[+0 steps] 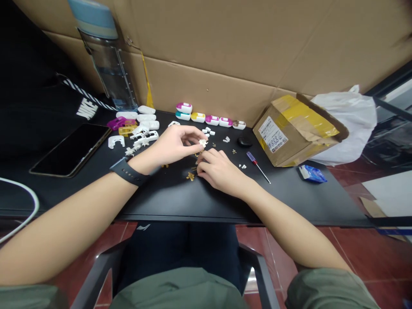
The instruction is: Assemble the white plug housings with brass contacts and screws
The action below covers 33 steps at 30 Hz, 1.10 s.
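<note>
Between thumb and fingers, my left hand (177, 143) pinches a small white plastic part (203, 143) above the dark table. Just right of it, my right hand (220, 171) is closed, its fingertips together down at the tabletop; whatever they grip is hidden. Small brass-coloured metal pieces (190, 176) lie beside those fingertips. Behind the hands are small white pieces (208, 132). Tiny brass-coloured bits (234, 151) and more little white bits (242, 166) lie to the right. White plastic shells and frames (141, 135) are heaped left of my left hand.
Coloured-and-white cases (212, 120) line the back near a cardboard wall. A screwdriver (258, 166), black oval object (244, 141), taped box (289, 133) and blue packet (313, 174) are at right. A phone (71, 150) and water bottle (112, 73) stand left.
</note>
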Available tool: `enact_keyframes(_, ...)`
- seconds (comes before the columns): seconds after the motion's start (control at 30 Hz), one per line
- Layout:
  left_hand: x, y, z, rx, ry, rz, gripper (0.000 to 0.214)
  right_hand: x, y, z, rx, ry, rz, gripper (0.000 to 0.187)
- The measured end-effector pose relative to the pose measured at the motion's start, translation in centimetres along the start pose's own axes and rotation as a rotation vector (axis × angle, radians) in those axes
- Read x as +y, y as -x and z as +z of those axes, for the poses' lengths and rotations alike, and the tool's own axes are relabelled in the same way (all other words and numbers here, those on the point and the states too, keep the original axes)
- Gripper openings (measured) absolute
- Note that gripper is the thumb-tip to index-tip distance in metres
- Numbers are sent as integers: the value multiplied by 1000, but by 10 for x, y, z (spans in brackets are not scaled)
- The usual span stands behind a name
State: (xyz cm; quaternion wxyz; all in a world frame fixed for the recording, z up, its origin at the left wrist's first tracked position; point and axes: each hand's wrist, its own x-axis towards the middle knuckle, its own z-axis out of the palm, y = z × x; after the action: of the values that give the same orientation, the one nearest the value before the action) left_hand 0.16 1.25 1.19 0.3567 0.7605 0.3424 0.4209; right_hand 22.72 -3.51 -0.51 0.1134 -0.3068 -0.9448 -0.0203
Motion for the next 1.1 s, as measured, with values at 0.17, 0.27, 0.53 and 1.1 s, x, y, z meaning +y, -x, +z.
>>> enact_keyframes(0.17,-6,0,5,-51,37,-2,27,-7,4,-8,-22,78,31,21)
enact_keyframes(0.27,-11,0,7,-49,69,-6,29,-2,8,-19,3,10,50,21)
enact_keyframes(0.53,-11,5,13,-41,-203,37,24,28,17,-36,37,-186,99,15)
enact_keyframes(1.1,-4,4,5,43,-113,15,25,33,14,-41,391,-560,345,6)
